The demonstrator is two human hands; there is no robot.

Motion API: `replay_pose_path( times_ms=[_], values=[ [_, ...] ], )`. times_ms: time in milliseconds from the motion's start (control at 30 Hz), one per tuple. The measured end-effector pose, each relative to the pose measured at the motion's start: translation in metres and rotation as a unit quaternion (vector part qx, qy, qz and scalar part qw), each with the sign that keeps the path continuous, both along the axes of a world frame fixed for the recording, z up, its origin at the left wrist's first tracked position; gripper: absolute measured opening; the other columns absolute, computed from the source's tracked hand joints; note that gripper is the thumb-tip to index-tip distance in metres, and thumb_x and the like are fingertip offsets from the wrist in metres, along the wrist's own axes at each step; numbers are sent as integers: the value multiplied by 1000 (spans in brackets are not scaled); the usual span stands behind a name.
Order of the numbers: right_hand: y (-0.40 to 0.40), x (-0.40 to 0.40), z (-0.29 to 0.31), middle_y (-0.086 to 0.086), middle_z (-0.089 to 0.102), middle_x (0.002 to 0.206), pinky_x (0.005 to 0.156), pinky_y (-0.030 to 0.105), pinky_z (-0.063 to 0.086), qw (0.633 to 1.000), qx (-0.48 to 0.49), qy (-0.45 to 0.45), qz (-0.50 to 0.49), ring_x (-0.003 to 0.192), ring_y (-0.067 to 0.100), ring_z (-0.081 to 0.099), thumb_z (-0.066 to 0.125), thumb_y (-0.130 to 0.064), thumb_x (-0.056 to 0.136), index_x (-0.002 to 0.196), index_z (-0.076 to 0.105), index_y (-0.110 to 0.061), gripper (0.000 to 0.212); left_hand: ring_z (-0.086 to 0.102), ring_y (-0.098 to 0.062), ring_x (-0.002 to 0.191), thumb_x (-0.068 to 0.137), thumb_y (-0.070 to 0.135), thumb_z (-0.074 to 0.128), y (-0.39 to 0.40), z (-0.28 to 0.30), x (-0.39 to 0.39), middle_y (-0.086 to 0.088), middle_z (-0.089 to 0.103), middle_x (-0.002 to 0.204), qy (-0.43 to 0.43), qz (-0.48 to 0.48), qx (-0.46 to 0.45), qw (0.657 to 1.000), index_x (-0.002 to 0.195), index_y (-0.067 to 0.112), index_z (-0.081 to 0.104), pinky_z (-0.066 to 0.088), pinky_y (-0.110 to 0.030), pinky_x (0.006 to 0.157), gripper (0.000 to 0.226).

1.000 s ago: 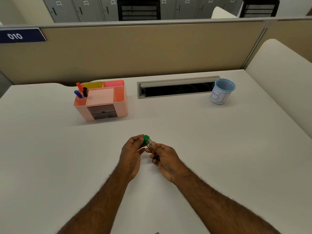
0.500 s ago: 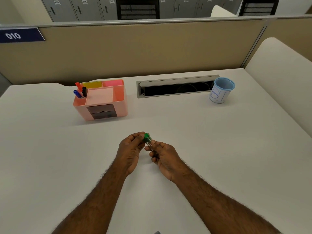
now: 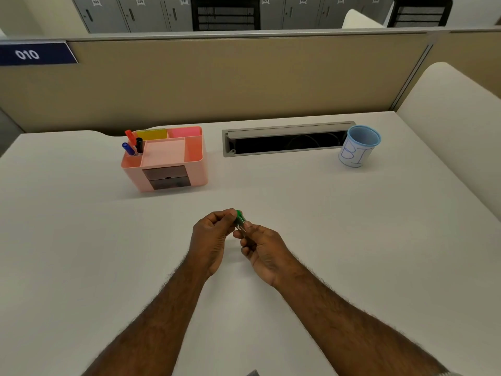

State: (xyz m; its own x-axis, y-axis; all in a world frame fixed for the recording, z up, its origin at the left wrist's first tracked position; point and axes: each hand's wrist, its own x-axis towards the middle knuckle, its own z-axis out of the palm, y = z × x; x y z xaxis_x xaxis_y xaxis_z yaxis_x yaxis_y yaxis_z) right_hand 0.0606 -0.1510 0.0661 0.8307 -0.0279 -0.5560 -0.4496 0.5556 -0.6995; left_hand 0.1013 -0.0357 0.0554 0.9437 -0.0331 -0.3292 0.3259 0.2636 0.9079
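Note:
Both hands meet over the middle of the white desk (image 3: 81, 253), holding one green-capped marker (image 3: 239, 219). My left hand (image 3: 211, 240) pinches the green cap end with thumb and fingertips. My right hand (image 3: 264, 251) grips the marker's barrel, which its curled fingers mostly hide. The cap points away from me and slightly left. Whether the cap is seated on the barrel or coming off cannot be made out.
A pink desk organiser (image 3: 165, 161) stands at the back left with red, blue and black markers (image 3: 132, 145) and sticky notes in it. A cable slot (image 3: 287, 141) lies at the back centre. A blue-rimmed cup (image 3: 357, 150) marked "BI" stands back right. A beige partition runs behind.
Hardly anything: both hands stay together on the marker, shifting very slightly up in the view.

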Motion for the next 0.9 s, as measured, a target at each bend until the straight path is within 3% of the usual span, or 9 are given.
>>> replay_pose_path(
  times_ms=[100,167,267,367,533,567,667,833,900],
  values=[
    [1,2,0,10,67,84,54,19,50,996,82,17,6,62,10,56,55,-19,96,112,65,-2,25,72,-22,93,85,18,69,3,1,5,-5,78,93,-14,-13,45,999,94,13,73,55,-32,89,11],
    [0,6,4,8,70,84,60,21,51,995,67,2,69,67,11,59,53,-22,97,112,65,-5,26,72,-25,93,86,21,69,9,4,9,-7,78,93,-29,-26,87,995,96,12,73,56,-31,84,14],
    [-3,26,17,3,74,93,76,28,46,973,-94,-42,204,81,13,60,51,-28,97,109,64,-12,24,73,-26,93,86,21,69,24,12,20,-8,77,96,-49,-29,109,992,99,13,73,56,-33,87,16],
    [7,55,29,4,72,108,85,33,45,936,-224,-80,261,96,17,58,58,-28,92,114,60,-10,28,71,-21,101,84,22,70,39,27,34,-6,76,106,-67,-28,101,992,105,16,72,52,-34,94,22],
    [36,105,51,-2,64,100,66,23,45,880,-375,-167,238,90,15,59,68,-28,86,108,61,-14,27,64,-12,101,94,35,56,59,57,64,-1,70,114,-113,51,209,970,116,11,66,50,-24,85,34],
    [41,114,57,-2,64,100,65,23,45,873,-391,-185,227,89,15,59,67,-28,86,109,60,-14,28,63,-13,101,96,34,53,64,62,70,-4,68,119,-122,73,268,953,117,12,65,50,-25,86,32],
    [55,142,71,-1,63,101,64,21,46,855,-425,-230,189,89,15,60,64,-28,87,117,54,-16,34,60,-28,116,97,25,53,82,67,91,-11,62,134,-148,77,491,855,132,9,58,48,-38,98,39],
    [76,187,84,4,63,106,72,31,52,828,-454,-292,153,89,17,61,59,-19,88,121,49,-19,34,57,-31,123,89,19,63,109,57,119,-12,62,134,-145,41,615,774,133,9,57,47,-44,100,46],
    [83,203,85,7,63,105,66,29,48,834,-451,-280,149,87,19,59,60,-17,85,117,48,-18,34,53,-30,128,89,24,64,113,54,126,-11,57,140,-137,10,654,744,136,9,54,43,-45,105,51]
  ],
)
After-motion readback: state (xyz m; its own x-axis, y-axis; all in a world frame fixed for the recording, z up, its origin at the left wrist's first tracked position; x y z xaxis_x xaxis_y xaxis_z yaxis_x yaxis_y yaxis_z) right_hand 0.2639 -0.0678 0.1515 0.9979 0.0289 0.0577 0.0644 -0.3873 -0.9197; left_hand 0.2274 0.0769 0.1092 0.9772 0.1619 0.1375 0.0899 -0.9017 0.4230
